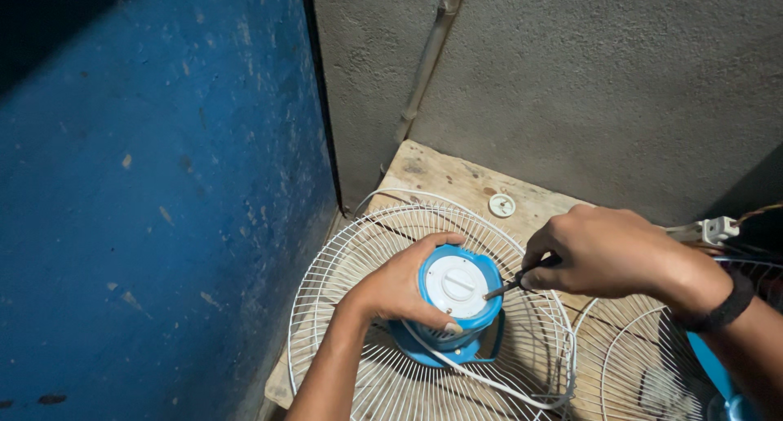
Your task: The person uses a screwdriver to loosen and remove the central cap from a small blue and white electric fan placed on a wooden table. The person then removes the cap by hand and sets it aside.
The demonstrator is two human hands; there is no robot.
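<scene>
At frame centre, the motor housing (457, 294) is gripped by the left hand (400, 286); a screwdriver (522, 278), clasped in the right hand (603, 250), is angled down-left onto its rim.

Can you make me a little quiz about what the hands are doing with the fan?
1. True or false: the left hand grips the blue motor housing.
2. What does the right hand hold? A) a screwdriver B) a spoon C) a brush
3. What does the blue motor housing sit on?

Key:
1. True.
2. A: the screwdriver has its tip at the housing's white cap.
3. A white wire fan grille, lying on a wooden board.
</scene>
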